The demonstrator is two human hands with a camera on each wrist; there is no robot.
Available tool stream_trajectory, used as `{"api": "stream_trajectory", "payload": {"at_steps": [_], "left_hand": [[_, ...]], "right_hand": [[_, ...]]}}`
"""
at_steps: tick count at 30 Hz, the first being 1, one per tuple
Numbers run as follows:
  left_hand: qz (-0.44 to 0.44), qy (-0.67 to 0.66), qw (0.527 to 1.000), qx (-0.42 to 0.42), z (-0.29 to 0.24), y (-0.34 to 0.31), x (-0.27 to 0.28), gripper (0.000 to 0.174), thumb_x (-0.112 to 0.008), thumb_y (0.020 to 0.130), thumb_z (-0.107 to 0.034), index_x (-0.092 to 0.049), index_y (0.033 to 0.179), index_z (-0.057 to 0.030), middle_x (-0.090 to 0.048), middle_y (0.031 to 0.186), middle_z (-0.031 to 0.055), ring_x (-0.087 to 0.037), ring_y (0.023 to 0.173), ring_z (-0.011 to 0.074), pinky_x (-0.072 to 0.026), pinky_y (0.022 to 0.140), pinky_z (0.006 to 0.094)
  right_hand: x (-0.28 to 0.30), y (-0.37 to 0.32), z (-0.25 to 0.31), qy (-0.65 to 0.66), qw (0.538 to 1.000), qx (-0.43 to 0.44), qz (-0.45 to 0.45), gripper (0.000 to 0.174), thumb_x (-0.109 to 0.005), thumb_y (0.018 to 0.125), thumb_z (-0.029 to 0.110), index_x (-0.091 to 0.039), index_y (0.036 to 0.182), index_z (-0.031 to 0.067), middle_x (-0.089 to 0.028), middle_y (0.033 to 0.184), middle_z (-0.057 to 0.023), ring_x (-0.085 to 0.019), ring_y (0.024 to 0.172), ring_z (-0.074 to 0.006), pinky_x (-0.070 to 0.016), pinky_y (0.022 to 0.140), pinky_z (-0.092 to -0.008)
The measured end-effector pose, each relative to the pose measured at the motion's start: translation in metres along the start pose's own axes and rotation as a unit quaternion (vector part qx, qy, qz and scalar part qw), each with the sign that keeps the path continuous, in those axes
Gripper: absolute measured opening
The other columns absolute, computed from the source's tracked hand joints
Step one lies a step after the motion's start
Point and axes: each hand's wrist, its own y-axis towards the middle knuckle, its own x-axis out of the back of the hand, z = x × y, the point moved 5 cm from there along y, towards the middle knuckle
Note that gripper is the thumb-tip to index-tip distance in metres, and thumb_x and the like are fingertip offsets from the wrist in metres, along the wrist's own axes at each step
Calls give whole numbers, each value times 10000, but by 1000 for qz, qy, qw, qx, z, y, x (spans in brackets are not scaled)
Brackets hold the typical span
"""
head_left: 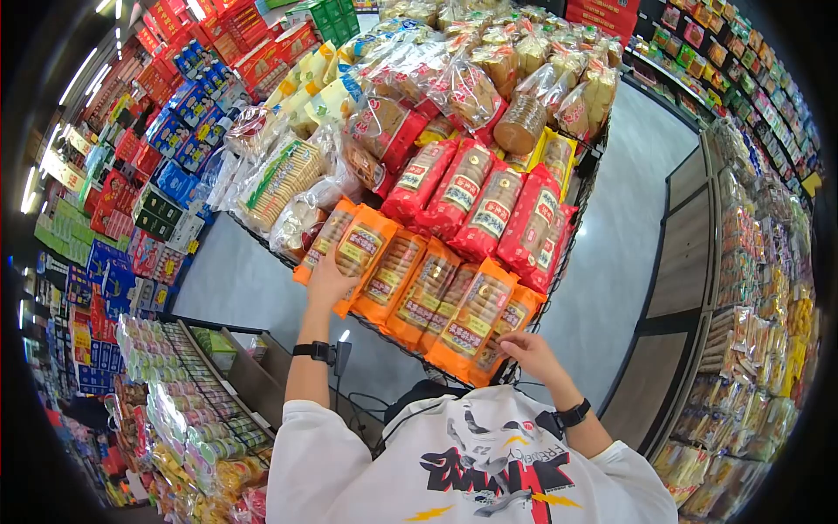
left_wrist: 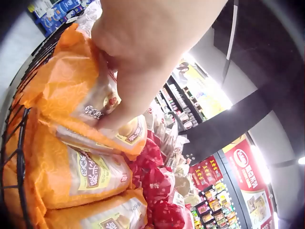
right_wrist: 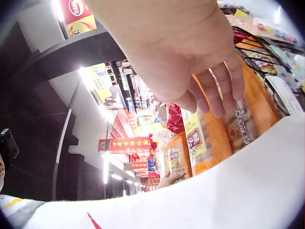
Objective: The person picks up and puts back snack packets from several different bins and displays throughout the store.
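Left hand point(head_left: 328, 284) grips an orange packet point(head_left: 371, 234), its fingertips out of sight

Nearest, a white shirt point(head_left: 471, 506) fills the bottom of the head view and cuts off the lower part of the right wrist view. The right hand point(head_left: 534, 356), fingers loose and grasping nothing, is at the right-end packet point(head_left: 524, 306); whether every fingertip touches it is hard to tell. Farther along, the left hand's thumb lies over its packet, near the left end of the front row in a black wire stand point(left_wrist: 21, 162). That hand and its forearm block much of the left wrist view. Between the hands, more orange packets point(head_left: 428, 284) overlap, some showing only as strips, their small print unreadable. Behind these lie red packets point(head_left: 493, 210), partly covering yellow packets point(head_left: 559, 153). Beyond, clear bags point(head_left: 471, 87) are heaped, glare on the plastic obscuring their contents. A shelf unit point(head_left: 679, 236) stands to the right, its goods bending and darkening into the view's edge.
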Motion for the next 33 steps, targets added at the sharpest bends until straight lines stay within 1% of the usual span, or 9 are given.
{"api": "stream_trajectory", "payload": {"at_steps": [3,6,12,15,21,25,28,31,33], "left_hand": [[-46,-27,998,-26,8,-1,-4,1082,-893,627,-324,-411,1549,-27,-622,1347,268,-612,1250,383,-502,1049,460],[-19,-218,975,32,27,-1,-6,1066,-898,640,-330,-422,1543,-23,-614,1360,267,-607,1261,370,-503,1048,458],[-72,-12,995,-74,27,-4,-11,1034,-880,678,-339,-407,1541,-22,-617,1339,255,-603,1254,376,-510,1035,458],[-53,33,997,-35,-7,-20,1,1011,-868,697,-335,-400,1539,-28,-617,1334,250,-597,1255,388,-509,1030,463],[71,-114,990,-42,-30,-29,-13,951,-854,705,-376,-458,1513,-71,-629,1321,234,-621,1221,385,-517,1015,459],[42,-40,998,5,-9,-18,-21,992,-885,713,-418,-449,1540,-87,-607,1386,233,-602,1268,370,-505,1041,438],[19,77,997,-5,-39,-36,-4,1040,-889,730,-478,-425,1563,-63,-565,1445,246,-542,1341,385,-469,1088,447],[-26,-15,986,-161,-89,-65,-20,1069,-860,754,-547,-402,1572,-31,-523,1488,256,-491,1382,413,-435,1123,477],[123,-224,947,-193,-166,-112,-30,1059,-825,777,-591,-408,1559,-12,-514,1492,267,-492,1379,426,-424,1134,506]], "right_hand": [[2,1,-6,9,1000,4,-2,250,-627,1046,171,-694,1209,-6,-762,1030,-80,-728,940,-155,-566,823,-292],[7,0,-11,26,1000,13,-8,244,-632,1039,155,-689,1205,-14,-761,1033,-93,-735,938,-168,-566,819,-296],[12,-9,-16,54,998,14,-14,239,-635,1036,146,-690,1202,-16,-756,1026,-91,-726,925,-160,-571,797,-297],[9,-7,-16,43,999,17,-13,242,-646,1029,155,-702,1189,-18,-752,1006,-76,-712,900,-146,-571,791,-292],[5,-7,-1,4,1000,13,-19,257,-672,1015,179,-721,1179,-13,-743,959,-51,-689,854,-126,-566,779,-282],[0,-6,-6,1,1000,0,-7,263,-672,1013,176,-716,1189,-15,-747,954,-53,-689,851,-123,-568,786,-283],[6,-1,-6,-5,1000,26,-8,258,-659,1027,182,-711,1195,-6,-760,1002,-61,-705,880,-136,-572,801,-290],[10,-1,-13,-10,999,29,-9,250,-641,1039,178,-705,1196,-6,-767,1036,-75,-716,907,-150,-576,810,-300],[12,4,-22,-11,1000,25,-13,247,-635,1042,172,-702,1195,-10,-765,1034,-74,-718,917,-151,-576,811,-302]]}}
